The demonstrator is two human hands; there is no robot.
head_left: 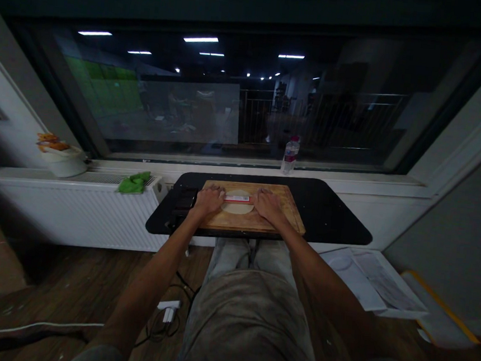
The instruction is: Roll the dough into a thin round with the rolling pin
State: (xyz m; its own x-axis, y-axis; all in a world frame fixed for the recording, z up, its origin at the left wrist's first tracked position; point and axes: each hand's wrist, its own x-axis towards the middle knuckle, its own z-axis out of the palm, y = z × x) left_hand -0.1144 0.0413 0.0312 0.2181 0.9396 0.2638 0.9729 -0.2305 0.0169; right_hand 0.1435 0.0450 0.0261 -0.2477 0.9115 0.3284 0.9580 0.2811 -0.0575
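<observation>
A round, flat sheet of pale dough [238, 208] lies on a wooden cutting board [290, 213]. Across it runs a rolling pin [238, 199] with a red and white label on its middle. My left hand [211, 199] is closed over the pin's left end, and my right hand [267, 203] over its right end. Both hands are low over the board, and their fingers partly hide the pin's ends.
The board rests on a black table [334, 217] by a window. A dark object [186, 198] sits left of the board. On the sill stands a water bottle [290, 155]; a green cloth [134, 182] lies on the radiator [94, 218]. A power strip [169, 308] and cables are on the floor.
</observation>
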